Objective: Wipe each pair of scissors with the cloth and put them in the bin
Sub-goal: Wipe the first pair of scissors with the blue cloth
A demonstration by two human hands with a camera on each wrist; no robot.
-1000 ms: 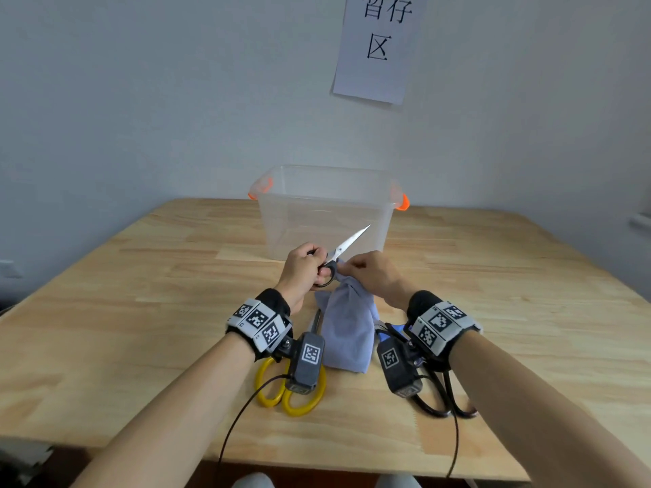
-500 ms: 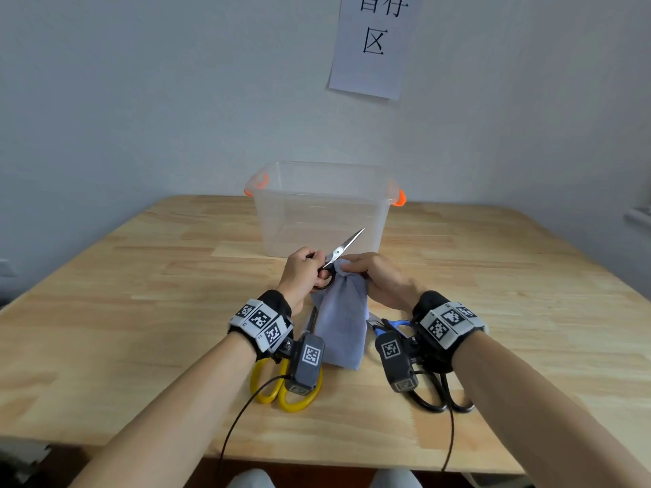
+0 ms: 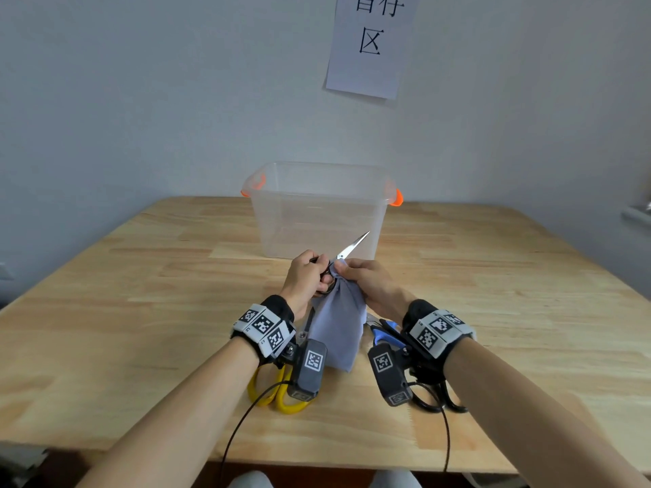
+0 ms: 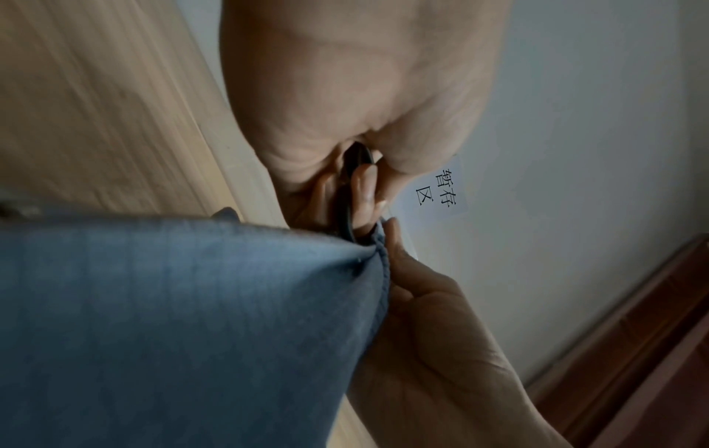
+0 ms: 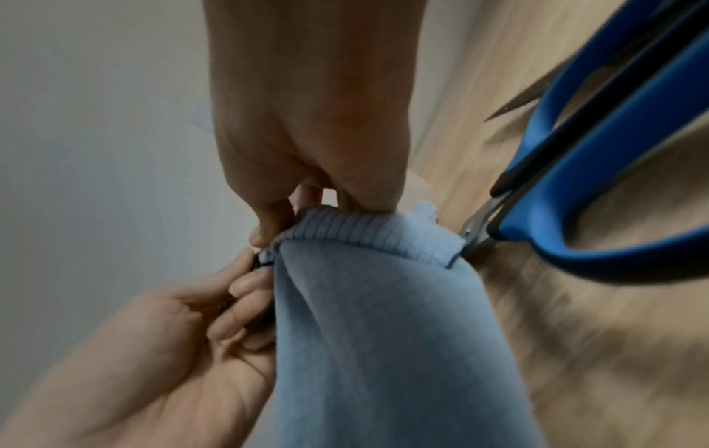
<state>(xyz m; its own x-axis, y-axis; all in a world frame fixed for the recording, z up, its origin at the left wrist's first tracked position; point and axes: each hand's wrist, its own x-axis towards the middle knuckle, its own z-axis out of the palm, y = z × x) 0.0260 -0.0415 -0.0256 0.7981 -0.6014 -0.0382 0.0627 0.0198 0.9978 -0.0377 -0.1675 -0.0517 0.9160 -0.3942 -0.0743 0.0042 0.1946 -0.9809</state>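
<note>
My left hand [image 3: 311,274] grips the black handles of a small pair of scissors [image 3: 352,246], its steel blades pointing up and right toward the clear bin [image 3: 317,209]. My right hand [image 3: 359,276] pinches the light blue cloth [image 3: 338,329] around the base of the blades; the cloth hangs down to the table. In the left wrist view the fingers curl round the dark handle [image 4: 347,194] beside the cloth [image 4: 192,318]. The right wrist view shows the thumb and fingers pinching the cloth's folded top [image 5: 364,233].
Yellow-handled scissors [image 3: 278,396] lie under my left wrist, blue-handled scissors [image 3: 382,334] and black-handled scissors [image 3: 436,399] under my right wrist. The bin, with orange handle clips, stands at the wooden table's [image 3: 141,294] far middle, below a paper sign [image 3: 370,44] on the wall.
The cloth pinch has stayed at the blade base while both hands shifted slightly; the blades point a little lower and then back up toward the bin.
</note>
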